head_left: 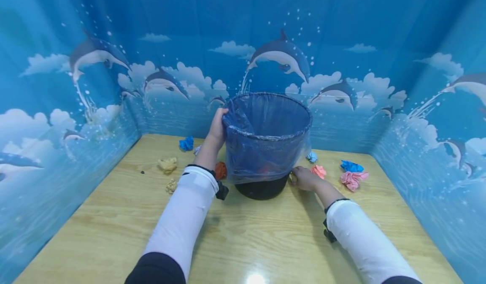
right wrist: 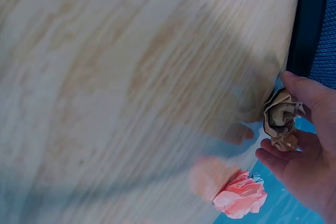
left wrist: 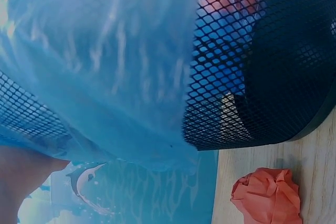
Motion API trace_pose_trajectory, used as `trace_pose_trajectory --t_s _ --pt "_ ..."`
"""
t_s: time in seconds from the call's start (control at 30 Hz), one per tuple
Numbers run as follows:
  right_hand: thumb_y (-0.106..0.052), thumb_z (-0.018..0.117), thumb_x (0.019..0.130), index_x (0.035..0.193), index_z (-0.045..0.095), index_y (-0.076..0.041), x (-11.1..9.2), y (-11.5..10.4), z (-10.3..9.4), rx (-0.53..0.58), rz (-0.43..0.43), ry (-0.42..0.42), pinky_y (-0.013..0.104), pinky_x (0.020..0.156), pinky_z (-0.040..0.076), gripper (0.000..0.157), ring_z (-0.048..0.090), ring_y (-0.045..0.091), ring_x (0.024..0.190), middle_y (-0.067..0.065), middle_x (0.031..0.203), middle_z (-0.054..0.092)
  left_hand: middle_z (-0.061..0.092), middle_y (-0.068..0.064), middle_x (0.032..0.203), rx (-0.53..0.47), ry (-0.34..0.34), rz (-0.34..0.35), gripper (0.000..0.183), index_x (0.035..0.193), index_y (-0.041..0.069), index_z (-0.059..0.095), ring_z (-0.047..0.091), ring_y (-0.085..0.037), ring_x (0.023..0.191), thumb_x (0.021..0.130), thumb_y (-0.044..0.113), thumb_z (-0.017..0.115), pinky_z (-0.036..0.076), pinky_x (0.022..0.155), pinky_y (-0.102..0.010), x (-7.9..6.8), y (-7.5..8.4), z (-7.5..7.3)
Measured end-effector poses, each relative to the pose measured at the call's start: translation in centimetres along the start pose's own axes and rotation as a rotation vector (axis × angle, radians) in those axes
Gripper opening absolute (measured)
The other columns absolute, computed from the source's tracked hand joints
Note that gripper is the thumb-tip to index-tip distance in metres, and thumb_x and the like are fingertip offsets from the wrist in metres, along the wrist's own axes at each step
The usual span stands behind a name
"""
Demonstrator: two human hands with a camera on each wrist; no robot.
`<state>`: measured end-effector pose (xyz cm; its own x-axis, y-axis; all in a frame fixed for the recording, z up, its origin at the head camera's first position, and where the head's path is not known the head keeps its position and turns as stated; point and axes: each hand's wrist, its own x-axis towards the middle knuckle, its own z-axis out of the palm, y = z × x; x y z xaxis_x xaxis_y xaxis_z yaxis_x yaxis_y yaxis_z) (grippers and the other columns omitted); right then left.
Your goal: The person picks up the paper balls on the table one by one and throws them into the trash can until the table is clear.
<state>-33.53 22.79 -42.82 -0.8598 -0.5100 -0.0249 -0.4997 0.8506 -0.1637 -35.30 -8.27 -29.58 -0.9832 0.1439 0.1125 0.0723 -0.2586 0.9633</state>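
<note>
A black mesh wastebasket (head_left: 262, 189) stands on the table, lined with a translucent blue plastic bag (head_left: 265, 157) folded over its rim. My left hand (head_left: 218, 125) grips the basket's rim and bag at the left side. In the left wrist view, pink and blue crumpled paper shows through the mesh (left wrist: 220, 40). Low at the basket's right side, my right hand (head_left: 303, 178) holds a brown crumpled paper ball (right wrist: 282, 119) between thumb and fingers, close to the basket's base. A salmon paper ball (head_left: 318, 171) lies just beyond that hand.
On the right of the wooden table (head_left: 250, 237) lie pink (head_left: 353, 180), blue (head_left: 351, 166) and light blue (head_left: 312, 156) paper balls. Yellow (head_left: 167, 165), tan (head_left: 171, 186), blue (head_left: 186, 143) and rust-red (head_left: 220, 170) ones lie left. A dolphin-printed curtain (head_left: 182, 106) encloses the back and sides.
</note>
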Motion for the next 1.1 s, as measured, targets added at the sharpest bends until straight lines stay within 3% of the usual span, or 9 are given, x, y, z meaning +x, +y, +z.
trace_pose_trajectory --t_s 0.1,0.3,0.47,0.73,0.97,1.1 --pt "-0.014 0.064 0.087 0.126 0.052 0.008 -0.2 0.1 -0.1 0.005 0.003 -0.002 0.054 0.092 0.046 0.046 0.057 0.046 0.104 0.03 0.109 0.057 0.048 0.001 0.112 0.003 0.001 0.004 0.03 0.102 0.013 0.046 0.045 -0.018 0.107 0.094 0.036 0.027 0.032 0.095 -0.03 0.0 0.1 0.0" --pt "-0.012 0.064 0.086 0.123 0.055 0.009 -0.4 0.2 0.0 0.026 0.009 0.015 0.051 0.086 0.048 0.044 0.059 0.041 0.094 0.026 0.1 0.059 0.048 0.001 0.117 0.002 0.001 -0.008 0.033 0.108 0.014 0.047 0.045 -0.018 0.11 0.094 0.036 0.027 0.031 0.1 -0.032 -0.1 0.1 0.0" --pt "-0.01 0.067 0.082 0.119 0.057 0.011 -0.6 0.4 0.1 0.038 0.002 0.047 0.05 0.084 0.049 0.044 0.061 0.04 0.091 0.026 0.099 0.06 0.048 0.0 0.121 0.006 0.006 -0.018 0.038 0.113 0.013 0.048 0.045 -0.018 0.112 0.094 0.037 0.026 0.031 0.102 -0.034 -0.1 0.2 0.0" --pt "-0.01 0.065 0.084 0.12 0.057 0.009 -0.7 0.8 0.1 0.072 0.038 0.021 0.049 0.088 0.049 0.041 0.061 0.038 0.096 0.025 0.105 0.059 0.046 0.0 0.127 0.008 0.014 -0.026 0.047 0.127 0.01 0.045 0.044 -0.017 0.115 0.094 0.038 0.026 0.03 0.106 -0.036 -0.1 0.1 0.1" --pt "-0.009 0.066 0.082 0.116 0.059 0.008 -0.9 0.9 -0.1 0.097 0.065 0.029 0.05 0.088 0.049 0.039 0.06 0.039 0.096 0.027 0.105 0.06 0.048 0.001 0.117 -0.004 0.01 -0.011 0.036 0.111 0.013 0.047 0.046 -0.016 0.107 0.094 0.037 0.027 0.031 0.1 -0.033 -0.1 0.1 0.1" --pt "-0.008 0.065 0.08 0.115 0.058 0.008 -0.8 1.2 -0.4 0.1 0.095 0.047 0.05 0.087 0.049 0.039 0.06 0.039 0.096 0.027 0.105 0.059 0.047 0.0 0.119 -0.006 0.006 -0.011 0.037 0.114 0.013 0.047 0.045 -0.015 0.108 0.094 0.037 0.027 0.03 0.1 -0.033 -0.1 0.1 0.0"
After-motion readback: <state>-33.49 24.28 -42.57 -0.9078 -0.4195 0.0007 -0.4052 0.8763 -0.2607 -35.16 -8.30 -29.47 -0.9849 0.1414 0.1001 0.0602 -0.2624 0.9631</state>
